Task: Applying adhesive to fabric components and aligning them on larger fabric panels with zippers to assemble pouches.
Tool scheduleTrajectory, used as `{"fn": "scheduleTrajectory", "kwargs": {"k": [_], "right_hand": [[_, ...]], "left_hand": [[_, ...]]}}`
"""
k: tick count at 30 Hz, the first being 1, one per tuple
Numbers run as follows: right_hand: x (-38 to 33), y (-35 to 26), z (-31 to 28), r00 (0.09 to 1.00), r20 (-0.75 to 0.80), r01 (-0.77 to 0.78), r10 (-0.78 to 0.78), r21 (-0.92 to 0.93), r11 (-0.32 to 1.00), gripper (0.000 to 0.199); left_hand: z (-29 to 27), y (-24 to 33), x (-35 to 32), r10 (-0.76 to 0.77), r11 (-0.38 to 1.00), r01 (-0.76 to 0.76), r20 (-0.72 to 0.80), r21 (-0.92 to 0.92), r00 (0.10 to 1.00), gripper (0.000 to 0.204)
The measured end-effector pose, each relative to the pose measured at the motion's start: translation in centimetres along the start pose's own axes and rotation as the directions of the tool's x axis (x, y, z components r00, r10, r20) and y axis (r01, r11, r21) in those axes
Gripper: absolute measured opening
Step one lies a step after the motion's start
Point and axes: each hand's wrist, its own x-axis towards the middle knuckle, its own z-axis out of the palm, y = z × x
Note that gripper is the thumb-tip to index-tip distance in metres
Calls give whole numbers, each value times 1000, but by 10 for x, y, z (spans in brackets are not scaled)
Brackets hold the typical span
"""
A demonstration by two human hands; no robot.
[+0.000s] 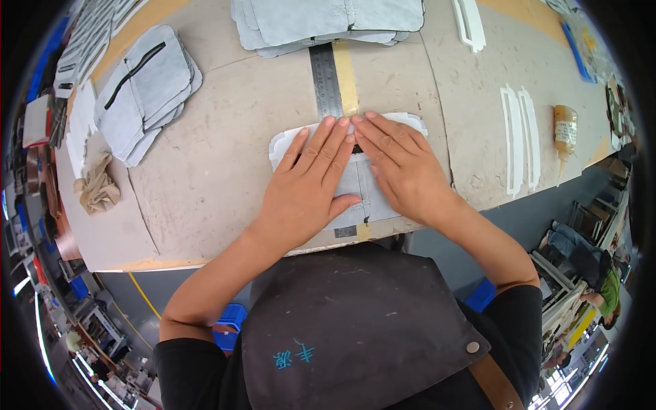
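A pale grey panel (351, 183) with white edging lies on the worktable in front of me, close to its near edge. My left hand (301, 188) rests flat on it, fingers stretched toward the far edge and thumb out to the side. Beside it my right hand (406, 167) presses flat too, its fingers slanting inward so both sets of fingertips nearly meet. A dark slot shows partly between the hands; the rest is covered by fingers. Under the panel runs a steel ruler (326, 82) alongside a yellowish strip (346, 78), both coming out at its far and near sides.
A stack of grey panels (301, 20) sits at the far middle, another stack (147, 96) at left. A crumpled brown cloth or paper (100, 184) lies near the left edge. White narrow frames (511, 140) and a tan nozzle bottle (565, 128) are at right.
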Motion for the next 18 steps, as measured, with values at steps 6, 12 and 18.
{"fn": "scheduleTrajectory", "kwargs": {"k": [6, 12, 18], "right_hand": [[-1, 3, -8, 998, 63, 3, -5, 31, 1000, 48], [-1, 3, -15, 990, 138, 15, -10, -34, 999, 52], [-1, 2, -11, 988, 152, 15, -8, -44, 999, 56]], "left_hand": [[0, -5, -1, 4, 997, -6, 25, 74, 1000, 82], [-5, -7, -6, -9, 995, 7, 21, 95, 1000, 79], [0, -6, 3, 37, 998, -37, 12, 48, 999, 80]]}}
